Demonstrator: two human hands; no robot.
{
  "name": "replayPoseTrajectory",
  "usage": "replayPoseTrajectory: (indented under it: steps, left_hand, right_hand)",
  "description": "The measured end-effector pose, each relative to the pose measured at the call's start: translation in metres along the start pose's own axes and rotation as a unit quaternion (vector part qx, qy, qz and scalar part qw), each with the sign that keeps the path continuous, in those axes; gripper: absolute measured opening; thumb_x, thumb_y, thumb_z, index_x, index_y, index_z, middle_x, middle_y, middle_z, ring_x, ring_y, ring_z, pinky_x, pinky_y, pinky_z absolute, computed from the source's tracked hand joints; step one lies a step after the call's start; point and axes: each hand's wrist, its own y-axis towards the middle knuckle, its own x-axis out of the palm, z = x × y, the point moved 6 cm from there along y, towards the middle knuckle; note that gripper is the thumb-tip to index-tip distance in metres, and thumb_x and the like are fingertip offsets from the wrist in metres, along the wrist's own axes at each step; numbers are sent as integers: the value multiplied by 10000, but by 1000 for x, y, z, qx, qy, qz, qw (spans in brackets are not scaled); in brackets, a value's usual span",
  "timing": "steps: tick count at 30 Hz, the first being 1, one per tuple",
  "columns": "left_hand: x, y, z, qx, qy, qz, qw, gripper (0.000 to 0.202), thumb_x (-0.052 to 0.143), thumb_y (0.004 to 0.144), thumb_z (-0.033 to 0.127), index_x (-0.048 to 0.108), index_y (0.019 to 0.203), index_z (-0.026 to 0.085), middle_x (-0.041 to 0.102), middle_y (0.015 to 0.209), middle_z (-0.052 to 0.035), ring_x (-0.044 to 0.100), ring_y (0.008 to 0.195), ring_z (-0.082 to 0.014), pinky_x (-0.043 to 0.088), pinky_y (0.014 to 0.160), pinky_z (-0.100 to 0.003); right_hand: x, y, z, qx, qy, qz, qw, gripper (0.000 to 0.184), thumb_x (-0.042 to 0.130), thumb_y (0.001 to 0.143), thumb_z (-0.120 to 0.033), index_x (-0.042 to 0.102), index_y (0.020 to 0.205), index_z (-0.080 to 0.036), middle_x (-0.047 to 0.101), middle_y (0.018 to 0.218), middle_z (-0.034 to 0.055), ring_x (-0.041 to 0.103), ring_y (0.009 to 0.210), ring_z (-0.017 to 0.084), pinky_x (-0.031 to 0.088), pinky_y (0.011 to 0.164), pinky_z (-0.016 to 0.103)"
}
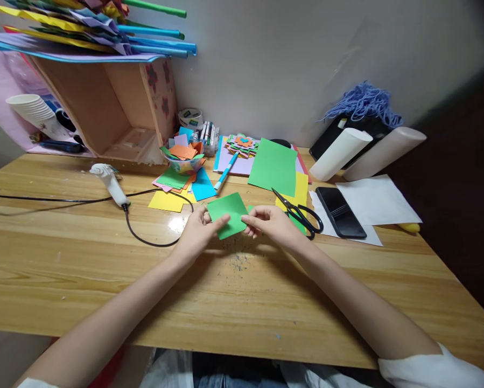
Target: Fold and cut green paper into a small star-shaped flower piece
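Observation:
A small square of green paper (pixel 228 211) is held above the wooden table, tilted toward me. My left hand (pixel 199 226) grips its left side, the thumb lying over the front. At the right edge my right hand (pixel 268 220) pinches the same paper between thumb and fingers. Just right of that hand, black-handled scissors (pixel 300 213) lie partly open on green and yellow paper. A larger green sheet (pixel 273 166) lies behind my hands, with a blue marker (pixel 226 171) to its left.
A white glue gun (pixel 110 183) with a looping black cord stands at left. Behind are a bowl of paper scraps (pixel 183 161), a cardboard box (pixel 100 102) and layered paper flowers (pixel 242 144). At right lie a phone (pixel 341 212) and paper rolls (pixel 341 153). Dark crumbs dot the table (pixel 209 307).

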Motion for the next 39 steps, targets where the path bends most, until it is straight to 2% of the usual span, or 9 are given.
replayPoseTrajectory:
  steps: [5, 10, 16, 18, 21, 23, 25, 30, 39]
  left_hand:
    - [5, -3, -2, 16, 16, -16, 1000, 638, 768, 562, 247, 451, 1106, 147, 604, 1093, -117, 598, 948, -213, 478, 807, -329]
    - [5, -2, 2, 50, 77, -29, 995, 482, 712, 627, 243, 511, 1051, 136, 625, 1052, -91, 595, 945, -220, 474, 816, -327]
    - [3, -3, 9, 65, 110, -31, 991, 369, 641, 712, 347, 600, 1008, 132, 648, 1022, -79, 594, 920, -218, 477, 781, -300]
    - [1, -3, 7, 60, 119, -22, 991, 359, 622, 727, 380, 621, 987, 131, 659, 1001, -80, 601, 894, -218, 482, 758, -299]
    - [0, -2, 8, 86, 134, -6, 987, 349, 599, 750, 385, 627, 994, 137, 662, 998, -75, 600, 891, -213, 479, 766, -302]
    - [2, -4, 11, 114, 153, -7, 982, 326, 582, 769, 370, 625, 1004, 148, 658, 1000, -64, 592, 906, -204, 471, 794, -302]
    - [5, -7, 13, 130, 171, -14, 977, 313, 566, 783, 363, 618, 1014, 159, 653, 989, -56, 592, 885, -192, 482, 770, -290]
    - [8, -11, 13, 106, 162, -26, 981, 359, 539, 784, 410, 575, 1046, 167, 626, 896, -50, 579, 682, -156, 490, 460, -215]
    - [6, -10, 12, 83, 147, -10, 986, 256, 551, 774, 405, 568, 879, 172, 575, 739, -13, 555, 563, -126, 429, 359, -174]
  right_hand:
    - [8, -1, 2, 9, -16, -27, 999, 317, 631, 700, -434, 542, 617, -141, 639, 610, 27, 577, 542, 95, 470, 564, 238]
    - [17, -5, 4, -14, -66, -85, 994, 286, 664, 676, -397, 601, 752, -128, 651, 754, 45, 588, 641, 127, 455, 552, 238]
    - [25, -1, 15, -1, -44, -123, 991, 260, 587, 750, -388, 597, 777, -130, 634, 694, 39, 567, 581, 108, 465, 571, 247]
    - [22, 1, 14, -26, -17, -87, 996, 252, 601, 739, -382, 570, 810, -142, 617, 745, 37, 575, 611, 110, 478, 591, 253]
    - [8, 0, 6, -108, 38, 69, 991, 326, 669, 683, -349, 484, 905, -198, 555, 871, 10, 574, 669, 104, 497, 615, 252]
    - [3, -4, 1, -143, 45, 127, 981, 355, 695, 658, -331, 455, 895, -220, 523, 887, -6, 561, 693, 105, 499, 603, 240]
    - [5, -6, -2, -158, 32, 128, 979, 284, 669, 687, -336, 469, 849, -216, 520, 844, -10, 547, 708, 113, 488, 587, 230]
    - [7, -10, -10, -176, -10, 125, 976, 198, 592, 758, -363, 515, 733, -182, 529, 730, -3, 520, 680, 124, 454, 605, 240]
    - [6, -10, -18, -193, -144, 92, 966, 273, 540, 789, -306, 545, 552, -171, 462, 599, -14, 470, 615, 124, 373, 593, 259]
